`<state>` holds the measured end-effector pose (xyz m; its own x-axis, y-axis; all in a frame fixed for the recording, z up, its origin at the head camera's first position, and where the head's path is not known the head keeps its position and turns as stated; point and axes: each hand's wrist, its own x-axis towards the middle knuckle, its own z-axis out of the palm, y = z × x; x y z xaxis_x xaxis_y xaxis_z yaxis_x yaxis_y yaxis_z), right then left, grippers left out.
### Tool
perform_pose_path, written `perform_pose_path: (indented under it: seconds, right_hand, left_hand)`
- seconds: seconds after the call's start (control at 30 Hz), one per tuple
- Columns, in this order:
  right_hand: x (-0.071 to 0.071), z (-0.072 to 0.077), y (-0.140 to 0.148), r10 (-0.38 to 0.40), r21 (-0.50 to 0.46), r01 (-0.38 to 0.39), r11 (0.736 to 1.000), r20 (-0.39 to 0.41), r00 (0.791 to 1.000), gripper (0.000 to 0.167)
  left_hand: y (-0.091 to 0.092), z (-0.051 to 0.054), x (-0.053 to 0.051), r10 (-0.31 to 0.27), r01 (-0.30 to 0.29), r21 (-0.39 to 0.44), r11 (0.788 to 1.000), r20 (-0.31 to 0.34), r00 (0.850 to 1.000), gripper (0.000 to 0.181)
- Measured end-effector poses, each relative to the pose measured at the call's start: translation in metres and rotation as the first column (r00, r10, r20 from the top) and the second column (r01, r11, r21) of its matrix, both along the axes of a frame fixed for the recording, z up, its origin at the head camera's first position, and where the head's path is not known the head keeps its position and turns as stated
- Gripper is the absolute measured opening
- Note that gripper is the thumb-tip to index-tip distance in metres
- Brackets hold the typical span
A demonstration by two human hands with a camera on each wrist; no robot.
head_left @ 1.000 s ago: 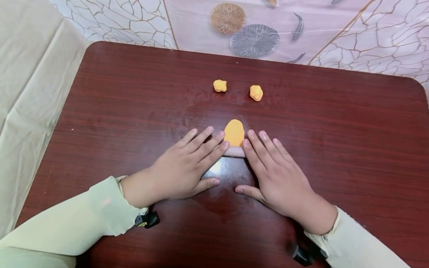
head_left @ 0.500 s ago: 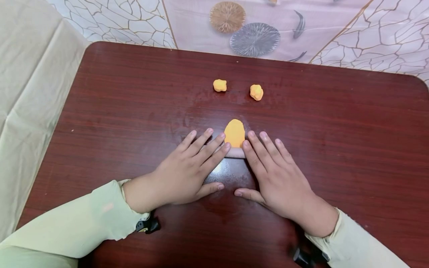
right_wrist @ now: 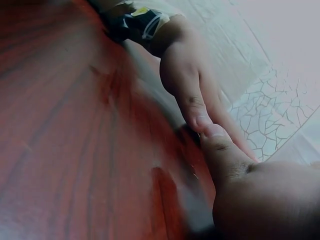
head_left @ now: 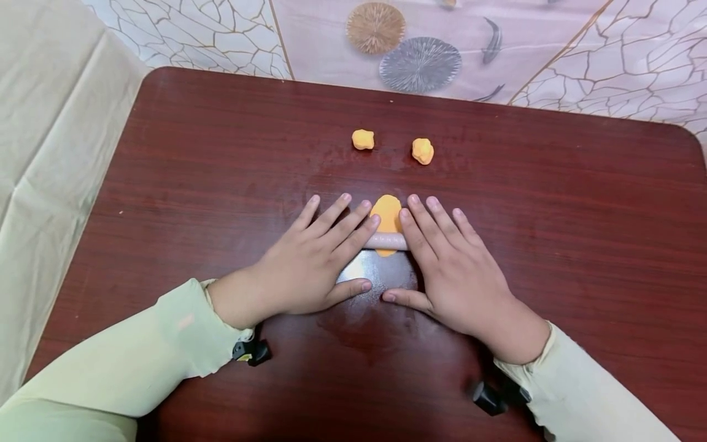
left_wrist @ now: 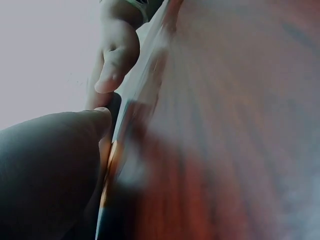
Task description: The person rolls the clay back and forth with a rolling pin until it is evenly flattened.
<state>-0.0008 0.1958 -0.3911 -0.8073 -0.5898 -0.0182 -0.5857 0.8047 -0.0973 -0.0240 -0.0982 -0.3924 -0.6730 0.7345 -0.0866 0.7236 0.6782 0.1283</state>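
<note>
A flattened yellow piece of dough or clay [head_left: 387,212] lies at the middle of the table. Across its lower part runs a slim pale rolling pin [head_left: 388,241], whose ends are hidden under the hands. With spread, straight fingers, my left hand [head_left: 309,261] rests on the pin's left side. On the right side my right hand [head_left: 458,270] presses it the same way, fingers extended. A narrow strip of yellow shows below the pin. In the left wrist view the left hand [left_wrist: 55,165] is dark and close; in the right wrist view both thumbs point toward each other.
Farther back on the dark red wooden table [head_left: 232,141] sit two small yellow lumps, a left lump [head_left: 363,140] and a right lump [head_left: 423,151]. A patterned cloth [head_left: 420,64] hangs beyond the far edge. Pale fabric [head_left: 50,153] borders the left side.
Both hands and the rolling pin have moved forward, away from the body. The pin now crosses the yellow piece, whose near end shows behind it. The two lumps have stayed put.
</note>
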Motion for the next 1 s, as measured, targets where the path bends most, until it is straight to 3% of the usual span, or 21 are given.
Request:
perform_pose_path:
  seconds: [0.43,0.77,1.0]
  right_hand:
    - [-0.023,-0.001,-0.001,-0.016,0.007,0.016,1.000,-0.015,1.000,0.120]
    - [-0.041,0.001,-0.003,-0.039,0.015,0.038,0.999,0.024,0.999,0.122]
    - [-0.061,0.005,-0.001,-0.062,-0.004,0.062,0.998,0.063,0.996,0.118]
  left_hand:
    - [0.004,0.005,-0.021,0.048,-0.048,-0.024,0.999,0.010,0.999,0.097]
    - [0.004,0.008,-0.039,0.065,-0.065,-0.021,0.998,0.014,0.998,0.095]
    - [0.005,0.007,-0.056,0.098,-0.098,0.009,0.995,0.040,0.994,0.091]
